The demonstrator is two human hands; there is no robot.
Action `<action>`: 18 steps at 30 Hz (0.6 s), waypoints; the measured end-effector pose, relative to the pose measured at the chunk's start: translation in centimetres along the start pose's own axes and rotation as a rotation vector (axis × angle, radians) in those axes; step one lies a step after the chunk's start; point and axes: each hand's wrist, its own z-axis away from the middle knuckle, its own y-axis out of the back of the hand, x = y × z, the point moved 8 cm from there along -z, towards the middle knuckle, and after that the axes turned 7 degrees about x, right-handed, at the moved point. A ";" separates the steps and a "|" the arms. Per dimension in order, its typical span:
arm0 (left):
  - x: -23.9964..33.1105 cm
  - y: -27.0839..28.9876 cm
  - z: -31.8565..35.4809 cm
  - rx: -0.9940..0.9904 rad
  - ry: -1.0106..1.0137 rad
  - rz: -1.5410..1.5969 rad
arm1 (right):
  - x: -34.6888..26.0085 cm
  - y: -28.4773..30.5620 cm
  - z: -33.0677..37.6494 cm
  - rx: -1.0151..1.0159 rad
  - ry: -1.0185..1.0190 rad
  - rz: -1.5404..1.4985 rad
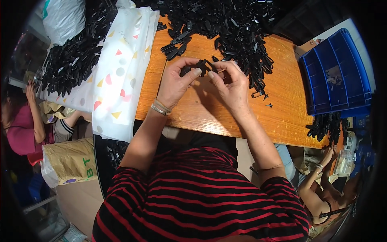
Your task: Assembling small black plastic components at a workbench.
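My left hand (179, 78) is closed around several small black plastic parts (197, 66), pinching them between thumb and fingers. Facing it, my right hand (231, 80) has thumb and forefinger pressed together on a slim black plastic part (210, 65) that meets the ones in the left. Whether the pieces are joined I cannot tell. Both hands are raised over the near half of the wooden table (193, 109). Beyond them spreads a large heap of similar black plastic parts (229, 28), with a small cluster (174, 48) at its left edge.
White patterned sheeting (121, 72) runs along the table's left side, with another black heap (72, 64) beyond it. At right stands a blue crate (338, 76). People work at far left (26, 125) and lower right (322, 181). A brown sack (70, 161) is at lower left.
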 end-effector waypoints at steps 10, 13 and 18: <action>-0.1 0.0 1.5 0.052 -0.004 -0.039 | 0.4 -1.0 1.3 -0.005 -0.006 0.016; -1.2 -0.3 2.3 0.035 0.019 0.047 | -0.3 -1.4 2.0 0.018 0.120 0.067; 1.0 -0.3 3.4 0.058 -0.336 -0.184 | -1.0 -1.6 3.3 0.075 0.154 0.099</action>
